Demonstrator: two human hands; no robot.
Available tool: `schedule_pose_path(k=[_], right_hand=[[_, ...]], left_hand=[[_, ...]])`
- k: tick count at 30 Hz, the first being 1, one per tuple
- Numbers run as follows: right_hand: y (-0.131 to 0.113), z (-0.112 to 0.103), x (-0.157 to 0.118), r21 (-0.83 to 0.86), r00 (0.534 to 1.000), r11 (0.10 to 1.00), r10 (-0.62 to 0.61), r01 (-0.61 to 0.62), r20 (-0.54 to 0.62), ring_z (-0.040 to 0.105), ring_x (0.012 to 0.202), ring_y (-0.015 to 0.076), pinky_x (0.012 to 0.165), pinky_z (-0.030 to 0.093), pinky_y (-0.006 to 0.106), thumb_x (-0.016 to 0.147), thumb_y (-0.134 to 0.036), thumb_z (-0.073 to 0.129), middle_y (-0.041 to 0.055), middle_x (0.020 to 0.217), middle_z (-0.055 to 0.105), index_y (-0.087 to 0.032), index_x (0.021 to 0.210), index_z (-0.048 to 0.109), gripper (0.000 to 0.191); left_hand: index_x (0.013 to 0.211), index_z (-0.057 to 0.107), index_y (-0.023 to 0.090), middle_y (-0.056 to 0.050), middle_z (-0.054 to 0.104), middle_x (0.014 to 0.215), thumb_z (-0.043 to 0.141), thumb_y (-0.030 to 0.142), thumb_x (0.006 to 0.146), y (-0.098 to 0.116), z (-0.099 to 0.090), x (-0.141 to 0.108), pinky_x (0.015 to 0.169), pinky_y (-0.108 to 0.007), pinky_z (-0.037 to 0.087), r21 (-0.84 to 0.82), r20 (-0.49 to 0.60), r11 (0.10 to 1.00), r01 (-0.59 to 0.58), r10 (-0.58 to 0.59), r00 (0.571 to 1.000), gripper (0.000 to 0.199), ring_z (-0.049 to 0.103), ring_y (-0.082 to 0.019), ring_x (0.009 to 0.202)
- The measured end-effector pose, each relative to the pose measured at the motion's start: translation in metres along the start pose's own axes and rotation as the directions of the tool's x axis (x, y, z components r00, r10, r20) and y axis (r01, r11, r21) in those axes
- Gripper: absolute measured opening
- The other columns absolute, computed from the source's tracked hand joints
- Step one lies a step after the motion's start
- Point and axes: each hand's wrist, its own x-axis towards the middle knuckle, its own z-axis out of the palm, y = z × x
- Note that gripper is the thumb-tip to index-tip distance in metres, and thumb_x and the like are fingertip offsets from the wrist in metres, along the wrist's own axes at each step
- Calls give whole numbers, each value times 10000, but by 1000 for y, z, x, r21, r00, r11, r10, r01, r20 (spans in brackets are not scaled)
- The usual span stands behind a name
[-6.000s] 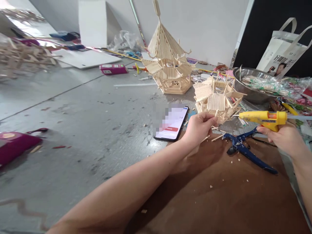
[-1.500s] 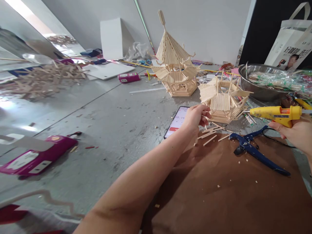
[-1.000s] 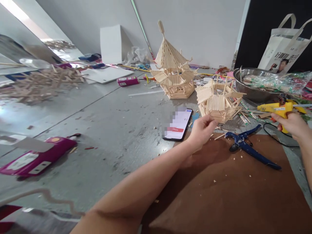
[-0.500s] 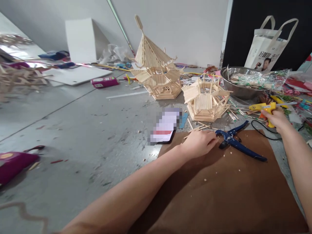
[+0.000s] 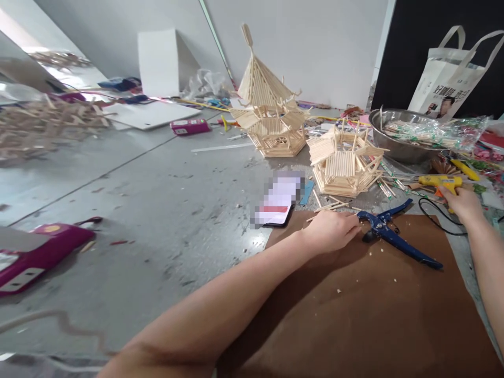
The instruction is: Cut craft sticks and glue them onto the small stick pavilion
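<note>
On the grey floor, the brown sheet lies flat before the person, and it carries small pale chips, so perhaps it is there to catch them. The tall tower of thin wood stands farther back, it seems to be out of the way of both arms. The metal bowl is behind and to the right. The small tower stands upright just beyond the far edge of the sheet, open at the top, within near reach of both hands. The cutter rests on the sheet with its handles spread, near the left hand. The fingers of this hand are bent and close together, beside the head of the cutter; I cannot tell whether they hold something or touch it. The phone lies beside the left corner of the sheet. The right hand has its fingers around the grip of the glue gun, nozzle to the left, probably so that the hot tip is away from the skin. Loose sticks make the space between left hand and small tower narrow, while the near part of the sheet gives wide room.
</note>
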Motion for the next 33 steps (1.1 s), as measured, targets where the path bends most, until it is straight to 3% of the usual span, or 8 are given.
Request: schedule_pose_path(k=[3,8,14,19,24,29,33], right_hand=[[-2,-5,-2,-164,995,983,88,-80,44,555,623,227,508,326,311,767,-590,282,212,768,611,-126,843,621,580],[-5,-4,-4,-232,988,964,145,-129,53,560,685,247,514,302,325,757,-625,236,250,908,605,-130,996,620,671],[-5,-2,-2,-242,985,955,168,-171,-33,554,739,302,518,289,350,735,-612,309,280,915,605,-102,1005,625,658],[-17,-6,-8,-196,980,979,18,-58,-200,534,886,280,623,326,342,785,-463,360,219,985,616,-135,1011,613,472],[-52,-4,-27,-173,957,971,-202,167,-207,577,808,206,660,352,281,793,-402,409,93,873,674,-194,964,636,352],[-102,1,-45,-231,917,894,-399,383,-24,606,785,209,688,366,305,807,-357,394,57,807,689,-226,883,659,304],[-128,9,-40,-340,922,858,-339,385,188,601,837,255,699,376,349,816,-387,365,114,831,679,-197,853,665,357]], left_hand=[[840,569,178,-62,646,868,307,280,852,-7,-12,0,605,-295,451,50,44,998,47,-49,998,282,614,-196,755],[857,597,169,-101,664,851,392,281,786,-29,-32,-4,625,-357,465,126,137,960,251,-267,954,243,626,-264,782],[835,607,156,-121,668,877,422,211,732,-34,-34,-6,646,-372,471,138,213,953,268,-293,932,219,627,-279,812],[827,590,156,-109,662,866,366,214,780,-28,-29,-3,637,-380,469,134,162,948,289,-309,937,236,625,-276,801],[897,562,169,-90,632,915,285,303,859,-14,-20,0,612,-330,458,82,58,974,213,-218,974,311,615,-228,772],[912,558,172,-70,584,922,285,282,871,-4,-9,2,575,-267,439,69,44,997,39,-42,998,297,594,-173,749],[861,573,165,-69,576,890,315,280,866,-3,-4,2,621,-271,442,35,27,999,-22,21,999,282,578,-166,776]])
